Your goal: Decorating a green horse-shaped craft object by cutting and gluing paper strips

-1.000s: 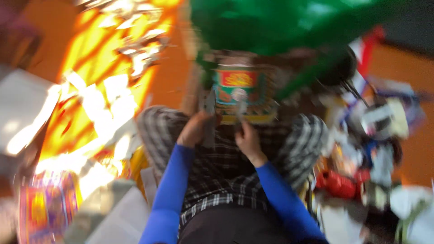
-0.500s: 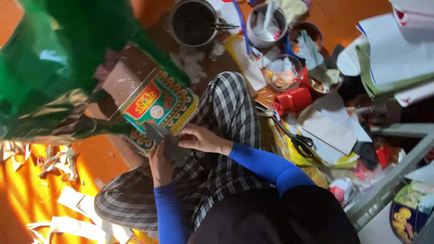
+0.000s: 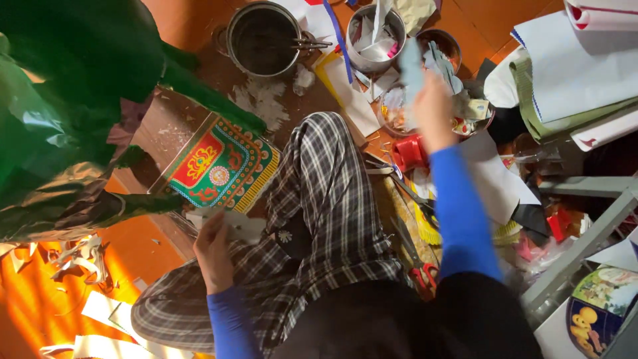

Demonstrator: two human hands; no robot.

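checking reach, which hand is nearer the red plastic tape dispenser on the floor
Right. The right hand is raised just above the red plastic tape dispenser; the left hand is far across the plaid-trousered leg.

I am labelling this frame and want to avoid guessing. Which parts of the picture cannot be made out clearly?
- Right hand, head view: motion blur hides its grip and the pale strip it lifts.
- Left hand: the white paper piece covers its fingertips.
- Dark pot: the inside is too dark to tell its contents.
- Round printed thing: cut off by the right edge and a grey bar.
- Green foil shape: cut off by the left edge.
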